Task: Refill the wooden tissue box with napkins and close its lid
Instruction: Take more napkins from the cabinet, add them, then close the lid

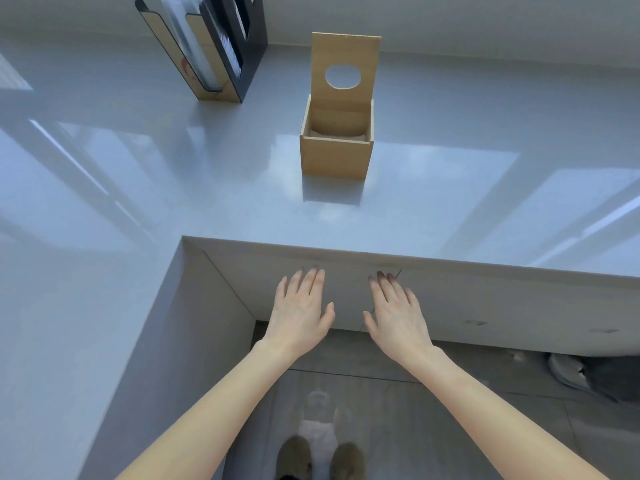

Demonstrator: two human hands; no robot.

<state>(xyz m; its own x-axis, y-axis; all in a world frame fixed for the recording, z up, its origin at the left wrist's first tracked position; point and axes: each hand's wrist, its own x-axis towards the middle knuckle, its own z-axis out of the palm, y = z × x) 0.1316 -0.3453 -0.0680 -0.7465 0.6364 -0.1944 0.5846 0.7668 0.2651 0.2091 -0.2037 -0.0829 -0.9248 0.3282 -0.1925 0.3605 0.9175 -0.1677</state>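
Note:
The wooden tissue box (335, 156) stands on the grey counter (173, 188), straight ahead of me. Its lid (344, 57), with a round hole, is swung up and stands upright at the back. Pale napkins (337, 135) show low inside the box. My left hand (300, 311) and my right hand (398, 313) hover side by side below the counter's front edge, palms down, fingers spread, holding nothing. Both are well short of the box.
A black and wood holder (214, 46) with white napkins or sleeves stands at the back left of the counter. The counter is L-shaped and wraps around on my left. A grey object (595, 375) lies on the floor at the right, and my shoes (320, 460) show below.

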